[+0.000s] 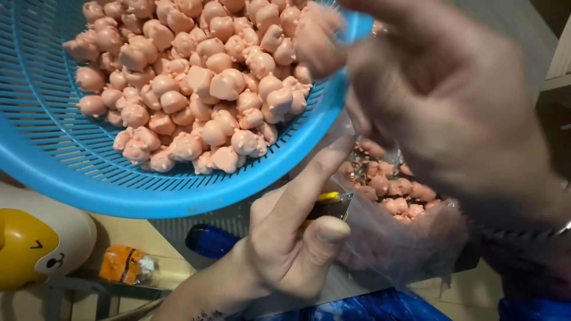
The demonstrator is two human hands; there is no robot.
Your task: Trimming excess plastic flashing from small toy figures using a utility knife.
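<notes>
A blue plastic colander (53,148) fills the upper left, piled with several small pink pig-shaped figures (196,83). My left hand (291,238) grips the rim of a clear plastic bag (392,238) that holds more pink figures (392,190). My right hand (440,101) hovers blurred above the bag's mouth, next to the colander's rim. One pink figure (318,38) sits at its fingertips.
A yellow and white rounded toy with a drawn face (35,244) lies at the lower left. Beside it is a small orange packet (125,264). A dark blue object (211,241) lies below the colander. Blue wrinkled plastic (369,309) shows at the bottom edge.
</notes>
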